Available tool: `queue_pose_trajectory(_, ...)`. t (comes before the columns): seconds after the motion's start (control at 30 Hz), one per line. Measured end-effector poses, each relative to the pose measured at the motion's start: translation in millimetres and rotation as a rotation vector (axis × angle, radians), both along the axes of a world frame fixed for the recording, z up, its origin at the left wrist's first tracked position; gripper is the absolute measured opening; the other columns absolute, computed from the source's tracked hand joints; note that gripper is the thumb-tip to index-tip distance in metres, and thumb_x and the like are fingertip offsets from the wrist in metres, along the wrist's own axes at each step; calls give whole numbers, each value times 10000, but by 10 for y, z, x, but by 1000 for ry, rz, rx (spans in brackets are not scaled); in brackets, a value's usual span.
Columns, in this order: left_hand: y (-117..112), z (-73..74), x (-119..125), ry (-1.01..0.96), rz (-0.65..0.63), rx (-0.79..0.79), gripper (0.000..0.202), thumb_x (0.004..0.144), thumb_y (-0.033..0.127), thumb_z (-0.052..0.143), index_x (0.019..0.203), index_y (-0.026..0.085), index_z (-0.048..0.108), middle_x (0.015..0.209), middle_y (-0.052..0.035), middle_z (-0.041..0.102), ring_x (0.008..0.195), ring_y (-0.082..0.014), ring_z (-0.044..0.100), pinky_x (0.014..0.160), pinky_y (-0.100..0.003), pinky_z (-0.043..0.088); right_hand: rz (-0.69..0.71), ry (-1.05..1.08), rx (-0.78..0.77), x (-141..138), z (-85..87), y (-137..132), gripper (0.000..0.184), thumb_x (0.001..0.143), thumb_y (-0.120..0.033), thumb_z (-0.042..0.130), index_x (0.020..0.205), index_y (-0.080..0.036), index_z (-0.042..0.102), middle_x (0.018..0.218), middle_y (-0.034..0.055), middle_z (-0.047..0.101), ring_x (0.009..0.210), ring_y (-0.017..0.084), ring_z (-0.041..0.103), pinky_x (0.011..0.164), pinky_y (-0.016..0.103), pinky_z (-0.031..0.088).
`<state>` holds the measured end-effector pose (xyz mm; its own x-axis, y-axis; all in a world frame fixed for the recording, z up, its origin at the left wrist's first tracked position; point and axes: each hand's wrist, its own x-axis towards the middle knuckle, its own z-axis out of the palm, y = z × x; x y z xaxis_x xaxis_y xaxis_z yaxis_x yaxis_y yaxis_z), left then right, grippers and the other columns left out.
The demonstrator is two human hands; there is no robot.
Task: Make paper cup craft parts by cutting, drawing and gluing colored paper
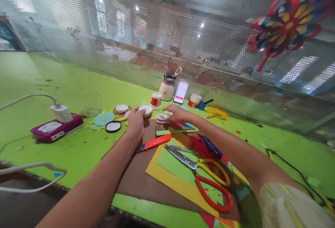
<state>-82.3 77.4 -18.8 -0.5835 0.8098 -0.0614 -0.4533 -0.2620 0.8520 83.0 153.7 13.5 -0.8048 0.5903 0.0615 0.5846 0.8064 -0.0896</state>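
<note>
My left hand [135, 122] is closed round a small round tub with a white top [146, 109] and a red band. Just right of it stands a low white round container [161, 118], with something pale on top. My right hand [177, 113] is at that container's right side, its fingers bent together around a small whitish bit I cannot make out. Below both hands, a brown board [136, 181] bears yellow and green paper sheets, a box cutter [158, 142] with an orange-red handle, and large scissors [193, 167] with red and yellow handles.
Behind the hands stand a red-and-white jar [156, 101], a cream flask [166, 88], a phone [181, 92] and another jar [194, 100]. Left are paper flower shapes [104, 119], a black-rimmed disc [113, 126], a clear cup [92, 105] and a purple power strip [59, 128] with cables.
</note>
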Motion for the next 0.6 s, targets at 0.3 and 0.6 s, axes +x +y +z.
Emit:
queue_pose_trajectory(0.3,-46,49,-30,-8,1,58,200,673,94,580,865,151,580,844,-45,667,662,-124,635,605,-239,498,120,-375,-63,203,55,-376,147,817,-271,664,897,-149,677,861,34,670,794,168,618,715,298,490)
queue_pose_trajectory(0.6,-45,51,-3,-12,-37,54,183,659,89,589,834,138,592,800,-44,665,618,-122,621,568,-229,487,54,-375,195,29,-111,-292,226,918,-295,559,1075,-138,599,1089,72,619,950,199,615,811,396,519)
